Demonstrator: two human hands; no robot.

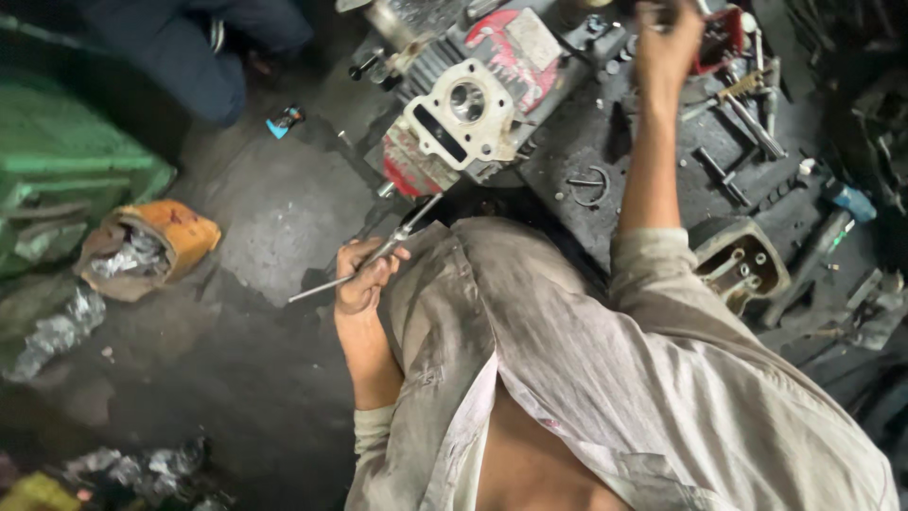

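left hand (362, 279) gripping thin metal rod (364, 263) | right hand (667, 45) reaching into tools on worktop (653, 142), grip unclear | engine block (468, 109) open

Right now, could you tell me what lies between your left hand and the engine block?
In the head view, only the metal tool held by the left hand spans toward the engine block.

— Your right hand (667, 43) runs past the top edge; can you tell what its fingers grip?

— No. And your shirt (586, 378) hides the near side of the bench (605, 142), while the small parts there blur together.
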